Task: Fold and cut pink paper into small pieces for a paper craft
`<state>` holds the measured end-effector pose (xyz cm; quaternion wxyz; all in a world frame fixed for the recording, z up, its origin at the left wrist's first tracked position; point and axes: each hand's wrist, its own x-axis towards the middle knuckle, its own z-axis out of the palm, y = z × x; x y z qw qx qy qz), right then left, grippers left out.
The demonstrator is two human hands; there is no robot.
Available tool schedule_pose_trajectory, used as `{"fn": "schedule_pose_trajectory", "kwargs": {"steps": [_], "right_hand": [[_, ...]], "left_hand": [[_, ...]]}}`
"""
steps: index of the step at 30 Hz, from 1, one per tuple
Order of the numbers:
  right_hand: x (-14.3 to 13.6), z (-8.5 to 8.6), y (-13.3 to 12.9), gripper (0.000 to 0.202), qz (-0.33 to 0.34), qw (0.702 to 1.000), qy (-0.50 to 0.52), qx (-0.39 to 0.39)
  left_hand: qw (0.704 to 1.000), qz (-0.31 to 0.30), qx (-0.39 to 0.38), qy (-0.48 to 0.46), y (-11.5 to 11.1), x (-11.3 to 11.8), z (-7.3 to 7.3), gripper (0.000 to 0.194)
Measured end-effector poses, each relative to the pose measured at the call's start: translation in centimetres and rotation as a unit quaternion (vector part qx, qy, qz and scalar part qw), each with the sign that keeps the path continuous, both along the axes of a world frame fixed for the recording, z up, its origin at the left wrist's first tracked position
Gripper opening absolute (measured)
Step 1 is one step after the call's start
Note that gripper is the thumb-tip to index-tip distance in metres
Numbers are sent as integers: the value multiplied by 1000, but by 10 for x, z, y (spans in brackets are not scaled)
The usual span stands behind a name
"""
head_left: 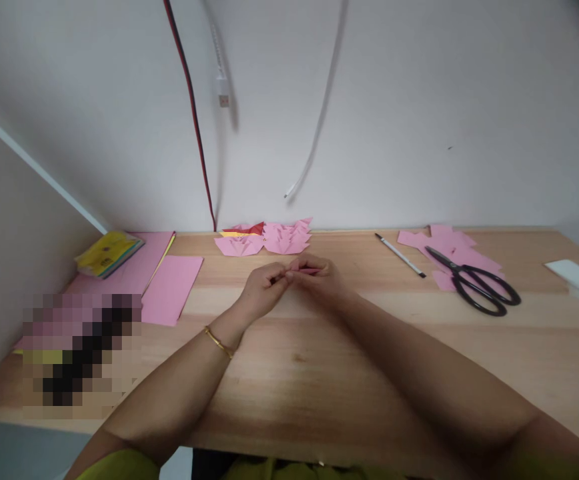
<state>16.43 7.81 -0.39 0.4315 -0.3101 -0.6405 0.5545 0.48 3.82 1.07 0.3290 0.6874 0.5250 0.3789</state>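
Note:
Both hands meet over the back half of the wooden table, their fingertips together around a small folded piece of pink paper. My left hand, with a gold bracelet on its wrist, pinches the left end of it. Around the other end, the fingers of my right hand are closed, hiding most of the paper. Just beyond the hands, against the wall, stand folded pink paper pieces in a row; a red and yellow piece lies among those on the left.
Black-handled scissors rest on pink paper scraps at right, beside a pen. A white object lies farther right. Pink sheets and a yellow packet are at left, near a blurred-out dark object. Cables hang down the wall.

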Motion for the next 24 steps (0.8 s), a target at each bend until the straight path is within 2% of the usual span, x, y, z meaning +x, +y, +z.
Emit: {"fn": "schedule_pose_trajectory", "kwargs": {"steps": [6, 10, 14, 17, 19, 21, 24], "right_hand": [[1, 0, 1, 17, -59, 997, 48, -19], [4, 7, -1, 15, -55, 996, 66, -30], [4, 8, -1, 17, -76, 993, 89, -37], [3, 3, 4, 18, -111, 980, 143, -81], [2, 0, 8, 22, -106, 973, 169, -115], [2, 0, 8, 29, -79, 977, 151, -126], [1, 1, 5, 34, -46, 991, 78, -100]], "left_hand": [[993, -4, 81, 83, -2, 1, 1, 18], [987, -4, 112, 119, -2, 1, -2, 15], [992, 15, 91, 88, -1, 0, -2, 14], [996, 35, 65, 59, 0, -1, -2, 14], [997, 53, 42, 25, 1, -2, -3, 14], [998, 64, 13, -25, 3, -4, -6, 16], [994, 52, -18, -91, 4, -5, -9, 21]]}}
